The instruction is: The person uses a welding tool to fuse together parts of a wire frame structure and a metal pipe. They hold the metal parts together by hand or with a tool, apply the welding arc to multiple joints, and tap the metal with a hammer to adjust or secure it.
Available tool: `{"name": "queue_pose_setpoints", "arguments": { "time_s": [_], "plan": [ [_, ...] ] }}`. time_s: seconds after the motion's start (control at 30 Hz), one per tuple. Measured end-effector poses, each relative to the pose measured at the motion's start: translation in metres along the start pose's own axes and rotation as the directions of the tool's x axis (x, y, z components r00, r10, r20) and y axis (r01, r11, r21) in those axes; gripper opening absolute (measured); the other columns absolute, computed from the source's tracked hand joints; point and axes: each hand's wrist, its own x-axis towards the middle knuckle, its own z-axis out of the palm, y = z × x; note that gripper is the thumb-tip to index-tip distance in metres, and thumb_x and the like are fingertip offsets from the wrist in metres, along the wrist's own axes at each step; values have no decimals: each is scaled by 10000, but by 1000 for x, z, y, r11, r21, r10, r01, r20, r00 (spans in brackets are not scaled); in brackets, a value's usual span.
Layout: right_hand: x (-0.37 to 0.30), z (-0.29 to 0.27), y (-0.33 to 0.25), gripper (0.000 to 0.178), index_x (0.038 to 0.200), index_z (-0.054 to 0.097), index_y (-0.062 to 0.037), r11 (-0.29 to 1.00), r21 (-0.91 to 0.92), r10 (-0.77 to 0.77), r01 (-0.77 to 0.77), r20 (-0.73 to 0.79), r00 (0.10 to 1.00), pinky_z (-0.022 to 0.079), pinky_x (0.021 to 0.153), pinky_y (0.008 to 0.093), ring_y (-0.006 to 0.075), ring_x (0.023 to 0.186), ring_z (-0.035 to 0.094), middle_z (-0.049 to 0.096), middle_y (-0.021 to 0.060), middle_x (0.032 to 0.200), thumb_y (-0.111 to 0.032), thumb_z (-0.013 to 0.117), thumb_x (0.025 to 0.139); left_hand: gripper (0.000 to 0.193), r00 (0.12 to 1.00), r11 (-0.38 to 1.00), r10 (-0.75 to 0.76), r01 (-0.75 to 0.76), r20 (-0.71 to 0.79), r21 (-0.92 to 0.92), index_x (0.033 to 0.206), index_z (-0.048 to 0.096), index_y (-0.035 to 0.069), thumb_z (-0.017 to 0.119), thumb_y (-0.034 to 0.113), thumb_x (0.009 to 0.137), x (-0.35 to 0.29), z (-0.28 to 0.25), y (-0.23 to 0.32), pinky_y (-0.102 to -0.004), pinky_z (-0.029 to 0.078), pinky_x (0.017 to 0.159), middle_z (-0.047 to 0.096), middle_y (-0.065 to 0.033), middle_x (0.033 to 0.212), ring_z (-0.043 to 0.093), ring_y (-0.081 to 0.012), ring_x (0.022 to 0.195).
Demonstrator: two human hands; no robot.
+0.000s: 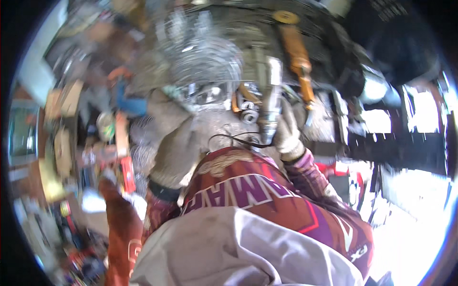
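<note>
My right hand (286, 132), in a pale work glove, is closed around the lower part of a silver cylindrical tool (272, 95) that points away from me. The tool hides most of its fingers. On the left, my gloved left hand (175, 155) reaches forward over the work surface, its fingers smeared by motion. A pale green strip (177, 98) lies by its fingertips; whether the hand touches it I cannot tell. Between the hands are small round metal parts (249, 114) and a thin black cord (229, 137).
An orange power tool (296, 55) with a yellow disc lies beyond my right hand. Blurred clear plastic (205, 62) covers the far middle. A blue tool (130, 104) and a red object (127, 174) lie leftward. Crowded shelves fill the left; bright light comes from the right.
</note>
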Motion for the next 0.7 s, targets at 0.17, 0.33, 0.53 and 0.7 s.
{"name": "queue_pose_setpoints", "arguments": {
  "time_s": [0.17,0.33,0.53,0.7],
  "plan": [
    [6,-14,-26,521,1419,405,37,597,615,502,-515,214,838,500,908,340,234,1043,625,597,173,1250,-174,549,965,346,987,978,160,-159,3,137,1251,607,-7,561,151,947,9,13,-28,-457,461,755,634,-175,836,607,-334,829],
    [2,-14,-26,354,1215,596,27,996,57,67,-66,-13,998,558,816,364,286,981,662,573,234,1256,-30,661,872,363,995,990,101,-101,3,101,1268,607,11,592,166,940,8,3,-10,-427,482,701,649,-170,834,625,-331,778],
    [-13,18,-19,445,1366,448,-28,587,646,436,-489,256,863,524,647,281,129,763,616,635,72,1017,-188,580,972,388,995,988,97,-97,8,116,1320,578,24,599,157,956,3,5,-25,-415,519,673,687,-193,865,676,-341,743],
    [-11,29,-4,708,1439,394,-58,145,755,465,-640,519,717,568,673,319,193,788,659,637,145,1079,-343,743,893,390,999,993,19,-22,28,113,1312,564,57,600,209,955,2,6,-25,-490,528,764,683,-260,980,669,-428,896]
  ]
}}
